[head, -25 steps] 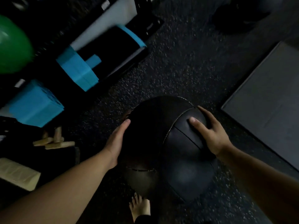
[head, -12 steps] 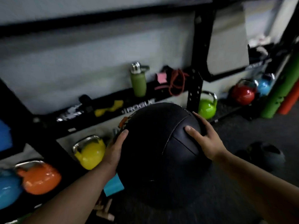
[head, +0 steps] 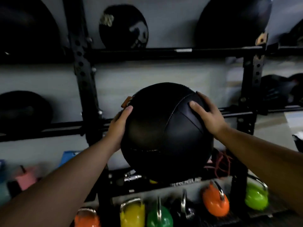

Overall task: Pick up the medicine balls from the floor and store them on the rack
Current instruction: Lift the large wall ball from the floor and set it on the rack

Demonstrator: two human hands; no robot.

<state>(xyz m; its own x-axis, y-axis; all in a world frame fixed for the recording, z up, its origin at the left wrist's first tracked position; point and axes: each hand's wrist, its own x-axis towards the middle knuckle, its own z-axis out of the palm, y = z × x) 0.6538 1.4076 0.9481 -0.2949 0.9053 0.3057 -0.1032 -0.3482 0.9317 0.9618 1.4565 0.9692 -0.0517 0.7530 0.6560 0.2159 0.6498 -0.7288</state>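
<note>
- The step in hand is the carry: a black medicine ball (head: 165,131) is off the floor and held up in front of the rack (head: 85,89), at about the height of its middle shelf rail (head: 237,112).
- The left hand (head: 118,128) is spread wide and flat against the ball's left side, fingertips reaching toward a small tan tab (head: 126,102) near the top.
- The right hand (head: 207,114) is likewise splayed, pressed over the upper right of the ball across a stitched seam — neither hand wraps it, so the hold looks to depend on squeezing inward from both sides.
- The bay directly behind the ball, between the two black uprights, shows bare grey wall — it reads as an open place for it.
- Other dark balls already sit on the rack: one on the top shelf (head: 123,27), a larger one to its right (head: 232,22), and one at the left on the middle level (head: 24,110).
- Below, coloured kettlebells stand in a row, among them a yellow one (head: 132,213) and an orange one (head: 215,203).
- The next move, as I judge it, calls for pushing the ball forward over the middle rail and lowering it until the rails take its weight, then easing both palms off together so that it does not roll back out.
- The view is blurred, so the rail spacing cannot be read.
</note>
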